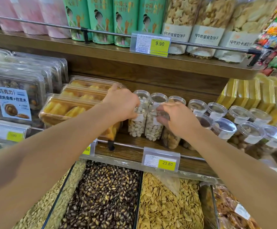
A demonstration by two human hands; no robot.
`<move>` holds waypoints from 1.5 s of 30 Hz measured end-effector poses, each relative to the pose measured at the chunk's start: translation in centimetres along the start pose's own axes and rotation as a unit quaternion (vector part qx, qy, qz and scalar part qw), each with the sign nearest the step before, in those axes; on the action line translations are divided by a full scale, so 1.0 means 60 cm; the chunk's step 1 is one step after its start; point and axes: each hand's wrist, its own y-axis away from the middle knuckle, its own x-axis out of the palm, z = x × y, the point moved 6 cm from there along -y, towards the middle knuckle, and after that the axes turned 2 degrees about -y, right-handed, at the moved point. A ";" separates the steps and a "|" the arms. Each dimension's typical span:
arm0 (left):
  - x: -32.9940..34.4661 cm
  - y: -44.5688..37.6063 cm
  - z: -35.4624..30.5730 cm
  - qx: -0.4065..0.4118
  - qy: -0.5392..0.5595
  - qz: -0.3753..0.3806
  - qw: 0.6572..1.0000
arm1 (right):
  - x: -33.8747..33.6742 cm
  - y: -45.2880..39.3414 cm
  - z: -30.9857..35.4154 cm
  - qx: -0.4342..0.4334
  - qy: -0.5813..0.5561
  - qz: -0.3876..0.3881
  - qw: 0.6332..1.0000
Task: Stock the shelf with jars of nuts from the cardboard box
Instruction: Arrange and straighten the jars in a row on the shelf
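Two clear jars of pale nuts stand side by side at the front of the wooden middle shelf [134, 151]. My left hand [123, 103] grips the top of the left jar [137, 124]. My right hand [177, 118] curls over the top of the right jar [152, 129]. Behind them more jars [158, 98] stand in the same rows. A jar of darker nuts [170, 139] sits under my right wrist, partly hidden. The cardboard box is out of view.
Several clear-lidded jars [223, 128] fill the shelf to the right, yellow packs [256, 96] beyond. Clear trays of orange snacks [68, 109] lie to the left. Price tags [161, 159] hang on the rail. Open bins of seeds [104, 195] sit below. Green canisters [99, 20] stand above.
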 end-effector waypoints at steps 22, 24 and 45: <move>0.052 0.060 -0.106 -0.032 0.190 -0.220 0.956 | -0.009 0.087 -0.035 0.091 0.115 -0.069 0.987; 0.052 0.059 -0.105 -0.032 0.189 -0.222 0.956 | -0.007 0.078 -0.038 0.097 0.161 -0.073 0.980; 0.005 -0.025 -0.218 0.021 0.206 -0.191 0.960 | -0.064 0.156 -0.158 0.120 0.102 -0.106 0.982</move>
